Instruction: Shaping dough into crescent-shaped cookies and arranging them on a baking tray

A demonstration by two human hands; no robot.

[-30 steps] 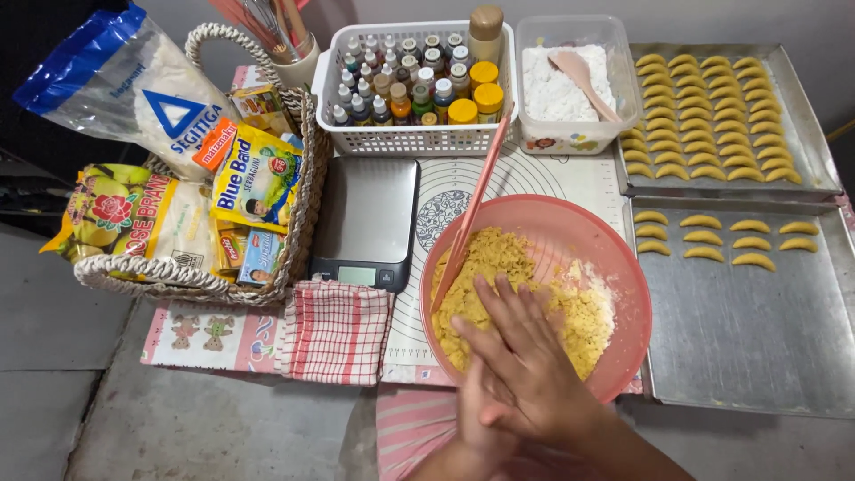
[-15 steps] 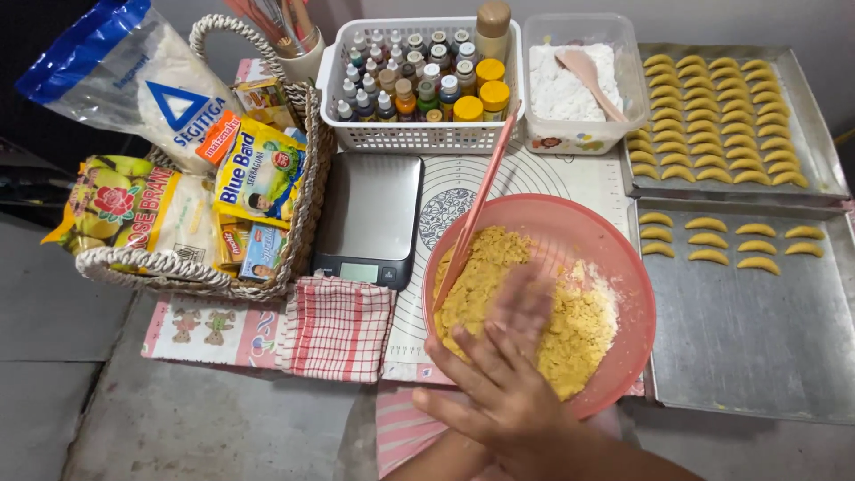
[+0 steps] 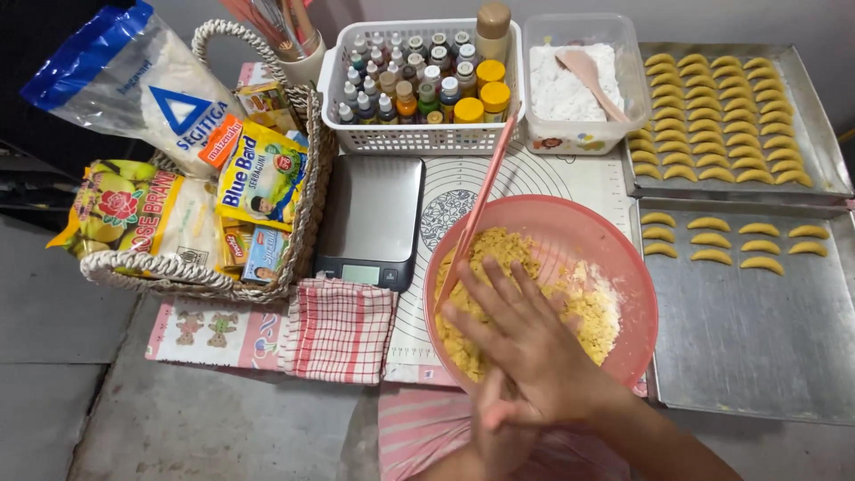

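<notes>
Hands: right hand (image 3: 525, 343) laid flat over left hand (image 3: 494, 428) — a dough piece presumably pressed between; grip cannot be told.
Dough: crumbly, in pink bowl (image 3: 623, 267), near centre.
Risk: spatula (image 3: 476, 218) leaning on rim — could be knocked out.

Grey concrete floor (image 3: 160, 428) w/ a seam at left; pale wall (image 3: 712, 18) up top; even light.
</notes>
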